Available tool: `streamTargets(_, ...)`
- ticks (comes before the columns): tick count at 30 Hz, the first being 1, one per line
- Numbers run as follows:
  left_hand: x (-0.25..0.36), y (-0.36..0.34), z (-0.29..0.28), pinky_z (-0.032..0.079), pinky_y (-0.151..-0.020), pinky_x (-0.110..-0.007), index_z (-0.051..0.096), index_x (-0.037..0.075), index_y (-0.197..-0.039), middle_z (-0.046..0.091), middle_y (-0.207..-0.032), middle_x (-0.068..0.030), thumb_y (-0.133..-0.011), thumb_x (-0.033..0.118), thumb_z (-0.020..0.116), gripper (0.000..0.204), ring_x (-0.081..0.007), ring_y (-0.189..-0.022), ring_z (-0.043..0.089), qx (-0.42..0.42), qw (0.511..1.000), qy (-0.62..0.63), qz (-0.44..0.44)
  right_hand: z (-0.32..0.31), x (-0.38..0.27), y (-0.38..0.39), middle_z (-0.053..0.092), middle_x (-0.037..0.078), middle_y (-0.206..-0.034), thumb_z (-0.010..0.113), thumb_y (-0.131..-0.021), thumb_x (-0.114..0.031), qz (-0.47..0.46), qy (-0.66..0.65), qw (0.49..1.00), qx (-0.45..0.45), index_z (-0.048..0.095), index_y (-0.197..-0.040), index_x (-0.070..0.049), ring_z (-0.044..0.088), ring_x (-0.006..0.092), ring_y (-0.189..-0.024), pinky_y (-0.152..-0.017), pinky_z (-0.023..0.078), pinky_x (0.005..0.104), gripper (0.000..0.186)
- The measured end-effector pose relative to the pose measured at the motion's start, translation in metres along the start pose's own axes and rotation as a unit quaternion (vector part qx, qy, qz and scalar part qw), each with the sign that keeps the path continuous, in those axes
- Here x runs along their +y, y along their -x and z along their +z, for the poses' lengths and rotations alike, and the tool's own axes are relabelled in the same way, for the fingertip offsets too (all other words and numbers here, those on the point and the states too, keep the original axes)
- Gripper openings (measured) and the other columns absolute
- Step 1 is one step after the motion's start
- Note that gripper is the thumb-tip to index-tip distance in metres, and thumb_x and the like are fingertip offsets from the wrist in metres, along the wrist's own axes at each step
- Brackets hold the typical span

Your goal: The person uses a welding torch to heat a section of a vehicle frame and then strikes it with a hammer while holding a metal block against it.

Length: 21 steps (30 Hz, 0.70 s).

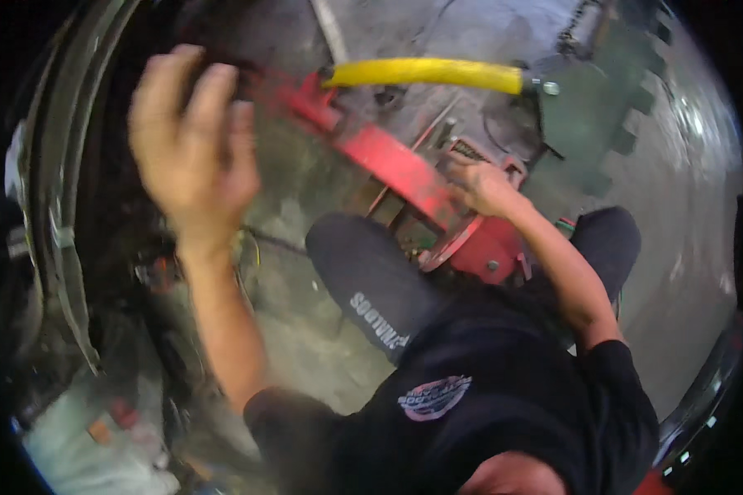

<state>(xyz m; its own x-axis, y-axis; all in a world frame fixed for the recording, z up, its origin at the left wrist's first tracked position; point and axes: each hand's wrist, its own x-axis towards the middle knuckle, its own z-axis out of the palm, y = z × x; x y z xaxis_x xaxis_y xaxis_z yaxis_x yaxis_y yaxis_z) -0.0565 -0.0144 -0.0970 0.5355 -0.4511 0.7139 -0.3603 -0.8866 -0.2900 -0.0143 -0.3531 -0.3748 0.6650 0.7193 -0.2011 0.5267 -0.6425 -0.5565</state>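
Observation:
My left hand (194,148) is raised at the upper left, its fingers apart and slightly curled, blurred by motion. It holds nothing and is apart from the things around it. On the floor before me lies a red floor jack (400,169) with a long metal body and a rounded end (491,247) between my knees. Over the jack's right side, my right hand (491,190) has its fingers curled in. What they grip, if anything, cannot be made out. A yellow padded bar (425,73) lies across, beyond the jack.
A dark green interlocking mat (582,124) lies at the far right. Along the left runs a dark, shiny curved panel (70,181). At the lower left is a pale crumpled heap (99,441). Several small parts and a thin yellow wire (254,246) lie left of my knee.

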Motion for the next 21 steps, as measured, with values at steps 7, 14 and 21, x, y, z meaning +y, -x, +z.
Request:
streamTargets(7,0.053,0.360,0.036,0.055,-0.085,-0.049,0.071,-0.001,-0.110,0.073,-0.100,-0.0270,-0.099,0.023,0.059,0.029,-0.0452,-0.095,0.070,-0.247,0.706,0.089,-0.658,-0.003,0.002,0.003,0.052,0.023,-0.153,0.068,-0.092,-0.018,-0.022,0.038,0.999,0.014,0.069,-0.122,0.009,0.061,0.0391,-0.131,-0.102,0.053,0.0443,0.040)
streamTargets(14,0.261,0.540,0.005,0.055,-0.078,-0.057,0.072,0.001,-0.101,0.072,-0.088,-0.0256,-0.092,0.021,0.063,0.023,-0.0472,-0.086,0.071,-0.381,0.573,0.018,-0.725,-0.015,-0.022,-0.016,0.051,0.026,-0.153,0.066,-0.093,-0.022,0.036,0.018,0.998,-0.054,0.070,-0.123,0.004,0.066,0.0440,-0.120,-0.101,0.052,0.0460,0.040)
streamTargets(21,0.375,0.595,0.064,0.052,-0.095,-0.048,0.065,0.010,-0.128,0.059,-0.136,-0.0205,-0.094,0.029,0.064,0.038,-0.0378,-0.119,0.059,-0.443,0.588,-0.068,-0.673,-0.011,-0.013,-0.017,0.048,0.026,-0.155,0.064,-0.092,-0.019,0.012,0.069,0.995,-0.066,0.071,-0.123,0.002,0.063,0.0453,-0.124,-0.103,0.051,0.0488,0.039)
